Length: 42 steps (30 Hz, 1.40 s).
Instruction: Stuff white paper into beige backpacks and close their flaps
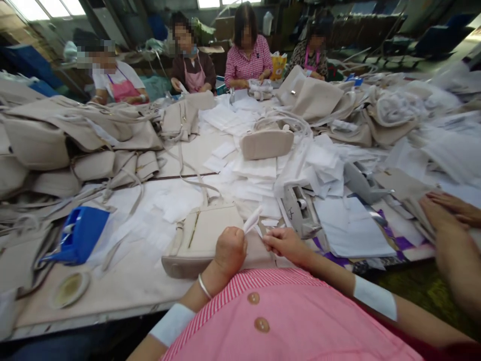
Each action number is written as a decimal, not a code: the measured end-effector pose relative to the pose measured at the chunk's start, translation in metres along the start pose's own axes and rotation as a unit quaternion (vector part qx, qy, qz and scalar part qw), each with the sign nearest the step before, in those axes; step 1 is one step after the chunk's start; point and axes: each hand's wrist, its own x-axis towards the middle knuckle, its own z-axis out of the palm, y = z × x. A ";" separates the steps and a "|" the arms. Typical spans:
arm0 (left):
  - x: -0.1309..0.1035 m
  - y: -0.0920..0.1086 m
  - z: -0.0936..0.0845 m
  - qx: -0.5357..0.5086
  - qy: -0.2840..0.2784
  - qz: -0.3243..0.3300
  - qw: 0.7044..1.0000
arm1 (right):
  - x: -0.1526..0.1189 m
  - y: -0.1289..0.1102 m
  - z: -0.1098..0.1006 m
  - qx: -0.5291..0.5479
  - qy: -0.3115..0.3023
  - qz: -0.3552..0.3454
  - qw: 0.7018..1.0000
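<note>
My left hand [230, 250] is closed round a piece of white paper [252, 219], whose folded end sticks up from the fist. To its right, my right hand [282, 244] pinches something small and thin near the paper's lower edge; what it is cannot be made out. A beige handbag [212, 233] with a gold zipper and darker base lies on the table just left of and behind my left hand. Its strap runs back across the white sheets.
A blue tape dispenser [83, 234] and a tape roll [69, 290] lie left. A grey dispenser [299, 210] stands right of my hands. Beige bags [37, 143] pile up left. Another person's hands [451, 213] are at right; several people sit opposite.
</note>
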 end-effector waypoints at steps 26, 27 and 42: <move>-0.003 -0.006 0.005 -0.058 0.034 -0.031 0.997 | 0.026 -0.029 0.050 -0.164 0.084 -0.076 0.980; -0.003 -0.006 0.004 -0.074 0.035 -0.045 0.996 | 0.026 -0.030 0.051 -0.162 0.089 -0.079 0.980; -0.004 -0.005 -0.002 -0.143 0.047 -0.136 0.979 | 0.026 -0.038 0.062 -0.033 0.079 0.003 0.996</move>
